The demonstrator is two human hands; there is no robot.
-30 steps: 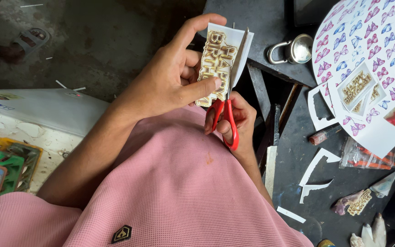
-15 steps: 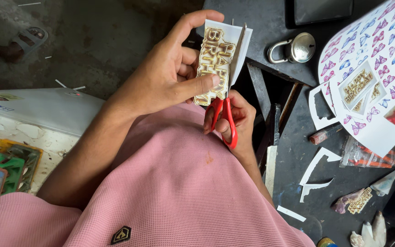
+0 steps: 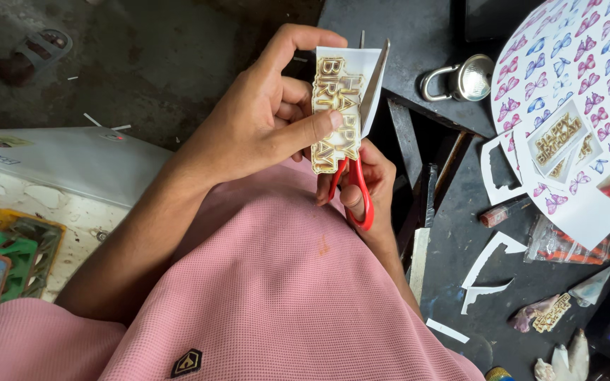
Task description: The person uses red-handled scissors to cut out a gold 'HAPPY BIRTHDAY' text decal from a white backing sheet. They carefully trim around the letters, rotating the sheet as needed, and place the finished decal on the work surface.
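- Since the earlier frame, the scissors (image 3: 359, 159) had closed further along the sticker's right edge, blade tip nearer twelve o'clock.
- The left hand (image 3: 266, 116) pinched the gold-lettered sticker (image 3: 338, 113), thumb across its face, fingers curled behind it.
- The right hand (image 3: 368, 180) sat at six o'clock below the sticker, fingers closed through the red handles.
- The sticker looked light, thin and floppy, easily creased; holding it near the cut line seemed wise.
- A padlock (image 3: 464, 77) lay at three o'clock on the dark table (image 3: 432, 28), beside a butterfly sheet (image 3: 573, 63).
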